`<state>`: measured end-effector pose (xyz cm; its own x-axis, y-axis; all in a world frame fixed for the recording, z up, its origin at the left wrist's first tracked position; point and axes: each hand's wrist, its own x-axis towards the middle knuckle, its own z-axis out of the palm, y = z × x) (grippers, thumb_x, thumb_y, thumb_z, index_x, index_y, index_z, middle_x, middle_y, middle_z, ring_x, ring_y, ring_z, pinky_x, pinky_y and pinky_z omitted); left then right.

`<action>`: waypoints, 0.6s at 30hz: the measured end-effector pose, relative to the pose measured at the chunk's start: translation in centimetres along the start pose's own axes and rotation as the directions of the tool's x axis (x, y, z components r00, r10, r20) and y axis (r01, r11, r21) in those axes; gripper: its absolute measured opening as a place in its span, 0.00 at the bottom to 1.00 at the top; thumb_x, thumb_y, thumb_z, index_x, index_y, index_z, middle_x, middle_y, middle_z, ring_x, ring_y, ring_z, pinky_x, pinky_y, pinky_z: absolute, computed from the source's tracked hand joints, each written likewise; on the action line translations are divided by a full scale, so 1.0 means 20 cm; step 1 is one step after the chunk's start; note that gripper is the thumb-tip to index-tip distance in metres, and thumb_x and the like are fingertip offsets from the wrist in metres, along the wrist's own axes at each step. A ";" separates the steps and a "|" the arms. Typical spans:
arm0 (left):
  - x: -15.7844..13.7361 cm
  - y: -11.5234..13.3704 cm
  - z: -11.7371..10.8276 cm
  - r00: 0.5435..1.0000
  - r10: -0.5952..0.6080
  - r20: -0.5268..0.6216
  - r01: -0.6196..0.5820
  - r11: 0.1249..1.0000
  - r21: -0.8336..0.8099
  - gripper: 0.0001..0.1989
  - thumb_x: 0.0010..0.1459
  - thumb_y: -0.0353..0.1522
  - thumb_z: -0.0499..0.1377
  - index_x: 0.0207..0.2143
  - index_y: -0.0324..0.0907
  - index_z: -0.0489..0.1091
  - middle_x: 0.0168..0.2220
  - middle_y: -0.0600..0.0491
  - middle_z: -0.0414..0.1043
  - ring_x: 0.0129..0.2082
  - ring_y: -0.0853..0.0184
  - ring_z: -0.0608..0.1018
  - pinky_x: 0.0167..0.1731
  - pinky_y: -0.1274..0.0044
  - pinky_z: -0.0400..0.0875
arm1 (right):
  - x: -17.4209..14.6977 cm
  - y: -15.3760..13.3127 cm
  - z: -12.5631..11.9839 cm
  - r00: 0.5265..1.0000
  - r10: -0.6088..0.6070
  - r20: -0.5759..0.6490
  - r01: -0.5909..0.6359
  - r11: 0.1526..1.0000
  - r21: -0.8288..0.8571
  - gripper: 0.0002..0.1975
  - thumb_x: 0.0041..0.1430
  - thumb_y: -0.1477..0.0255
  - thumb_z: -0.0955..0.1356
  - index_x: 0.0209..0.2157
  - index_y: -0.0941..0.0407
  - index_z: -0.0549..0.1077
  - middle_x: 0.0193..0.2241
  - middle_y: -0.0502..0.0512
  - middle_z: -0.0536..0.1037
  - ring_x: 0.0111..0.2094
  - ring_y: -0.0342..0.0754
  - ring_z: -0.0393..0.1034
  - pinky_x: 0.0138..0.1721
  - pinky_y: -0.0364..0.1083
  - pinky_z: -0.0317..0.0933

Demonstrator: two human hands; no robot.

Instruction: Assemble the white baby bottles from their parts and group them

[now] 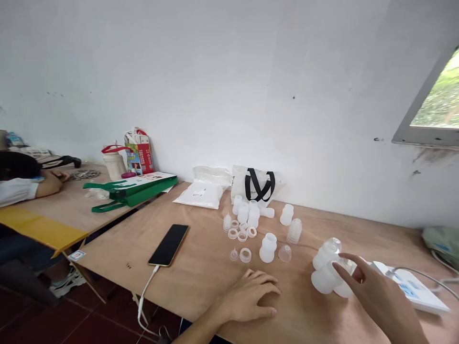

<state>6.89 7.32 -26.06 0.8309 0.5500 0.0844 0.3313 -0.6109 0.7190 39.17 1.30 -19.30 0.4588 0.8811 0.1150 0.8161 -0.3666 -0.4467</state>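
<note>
My left hand (251, 296) lies on the tabletop with its fingers spread and nothing in them. Just beyond it stand a frosted baby bottle (268, 248) without a cap and a clear dome cap (285, 253). My right hand (373, 291) has thumb and fingers round the top of a capped baby bottle (343, 286), partly hidden by the hand. Two more bottles touch or stand close by it, one with a clear cap (334, 245). Farther back are several open bottles (253, 217), screw rings (245, 255), a nipple (234, 254) and a stack of dome caps (294, 231).
A phone (169, 244) on a charging cable lies left on the wooden table (125, 248). White plastic packages (201, 193) and a bag with black handles (260, 184) lean by the wall. A white box (416, 289) with cables sits right. Another person's arm (50, 184) rests on the left table.
</note>
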 end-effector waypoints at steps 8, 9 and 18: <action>0.00 -0.01 0.01 1.000 0.013 -0.008 -0.013 1.000 0.004 0.22 0.61 0.44 0.64 0.57 0.54 0.71 0.65 0.53 0.65 0.64 0.54 0.65 0.62 0.59 0.54 | 0.01 -0.06 0.01 0.993 0.110 0.049 -0.108 0.993 -0.041 0.32 0.61 0.41 0.55 0.58 0.41 0.68 0.41 0.53 0.78 0.38 0.58 0.73 0.36 0.54 0.60; 0.00 -0.01 0.01 1.000 0.016 -0.011 -0.016 1.000 0.004 0.22 0.61 0.44 0.64 0.57 0.54 0.71 0.65 0.53 0.65 0.64 0.54 0.65 0.62 0.59 0.54 | 0.02 -0.05 0.01 0.993 0.110 0.045 -0.108 0.993 -0.042 0.32 0.62 0.41 0.55 0.59 0.40 0.68 0.42 0.53 0.78 0.38 0.58 0.73 0.36 0.54 0.60; 0.00 0.00 0.00 1.000 -0.002 0.001 0.002 1.000 0.014 0.22 0.61 0.45 0.64 0.57 0.54 0.71 0.65 0.54 0.64 0.64 0.54 0.65 0.62 0.59 0.54 | 0.06 0.03 0.02 0.994 0.102 -0.024 -0.103 0.995 -0.013 0.31 0.61 0.42 0.57 0.58 0.40 0.70 0.41 0.53 0.78 0.37 0.59 0.72 0.38 0.56 0.60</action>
<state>6.97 7.40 -26.17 0.8307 0.5505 0.0827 0.3387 -0.6177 0.7097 40.02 2.20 -19.79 0.5481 0.8315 0.0903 0.7694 -0.4589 -0.4443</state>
